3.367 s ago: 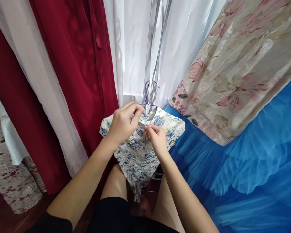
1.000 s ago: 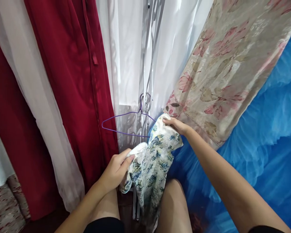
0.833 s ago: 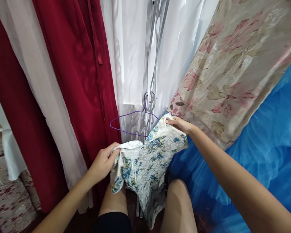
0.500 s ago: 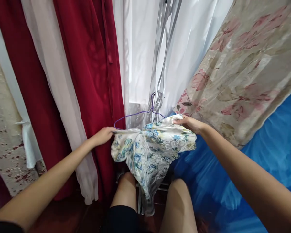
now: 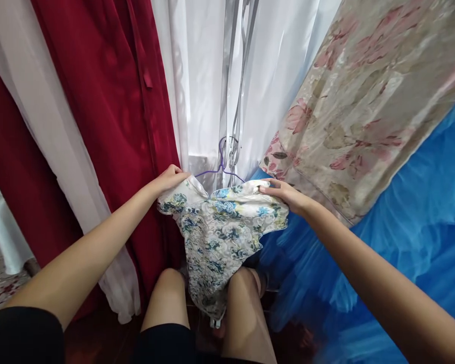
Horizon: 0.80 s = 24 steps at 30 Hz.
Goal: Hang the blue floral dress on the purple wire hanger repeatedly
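Observation:
A cream garment with a blue flower print hangs from a thin purple wire hanger, whose hook sits among silver ribbons. My left hand is closed on the garment's left shoulder, where the hanger's arm goes under the cloth. My right hand pinches the right shoulder. The garment spreads between both hands and drops down between my knees.
Long dresses hang close around: a dark red one and a pale sheer one on the left, a white one behind, a beige pink-flowered one and blue tulle on the right.
Both hands had held the collar. The left shoulder then came off the hanger and hung low; my left hand has lifted it back up over the hanger's left arm.

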{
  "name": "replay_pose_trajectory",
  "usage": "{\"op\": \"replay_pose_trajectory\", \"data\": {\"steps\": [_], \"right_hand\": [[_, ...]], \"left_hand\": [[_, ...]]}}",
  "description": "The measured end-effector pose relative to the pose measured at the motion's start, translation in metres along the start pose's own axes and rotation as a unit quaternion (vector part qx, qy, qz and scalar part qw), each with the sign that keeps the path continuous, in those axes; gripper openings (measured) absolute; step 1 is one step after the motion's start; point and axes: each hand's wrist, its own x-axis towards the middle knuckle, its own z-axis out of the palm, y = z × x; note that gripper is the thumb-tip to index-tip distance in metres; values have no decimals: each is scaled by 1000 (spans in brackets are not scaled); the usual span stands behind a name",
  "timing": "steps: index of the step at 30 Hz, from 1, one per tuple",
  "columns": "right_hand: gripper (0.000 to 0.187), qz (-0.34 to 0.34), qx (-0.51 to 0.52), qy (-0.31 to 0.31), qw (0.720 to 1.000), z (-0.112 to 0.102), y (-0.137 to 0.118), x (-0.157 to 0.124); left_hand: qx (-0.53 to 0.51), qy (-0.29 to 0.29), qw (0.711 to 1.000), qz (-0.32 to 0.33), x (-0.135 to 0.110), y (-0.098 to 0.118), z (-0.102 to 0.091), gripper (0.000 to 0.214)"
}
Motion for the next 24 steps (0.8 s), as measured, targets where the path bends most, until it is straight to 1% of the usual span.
{"op": "replay_pose_trajectory", "data": {"steps": [1,2,3,4,6,7,9,10,12,14,15,18,21,23,24], "right_hand": [[51,-26,-30,29,999,-4,7,-5],[47,-47,-63,48,996,-7,14,-12],[42,-63,-90,54,993,-10,21,-19],[39,-75,-104,53,990,-12,26,-27],[43,-92,-86,52,991,-10,28,-41],[43,-102,-61,59,991,-7,24,-46],[41,-124,-9,90,988,1,8,-54],[40,-133,11,108,985,6,-3,-56],[39,-141,35,141,979,13,-22,-59],[38,-129,35,155,979,15,-33,-61],[37,-119,32,157,980,13,-34,-62],[28,-98,45,174,979,2,-27,-58],[25,-81,89,202,972,-6,-25,-42],[23,-71,122,207,968,-1,-34,-31],[23,-73,135,206,966,6,-41,-28]], "left_hand": [[12,-17,1000,-13,-1,-3,-2,36],[23,-26,999,-25,-2,-5,-5,39],[37,-21,999,-27,-4,-6,-8,41],[51,-6,999,-11,-7,-7,-10,42],[66,25,996,61,-17,-2,-13,46],[60,33,992,106,-24,2,-13,48],[39,27,982,185,-41,13,-10,52],[38,25,976,214,-50,18,-9,51],[68,28,966,249,-65,26,-4,44],[103,35,960,257,-75,31,1,38],[110,38,960,256,-77,32,4,37],[106,36,961,253,-81,36,13,41],[101,40,962,251,-78,42,17,44],[106,53,962,244,-71,44,15,45],[112,62,963,238,-67,44,12,45]]}}
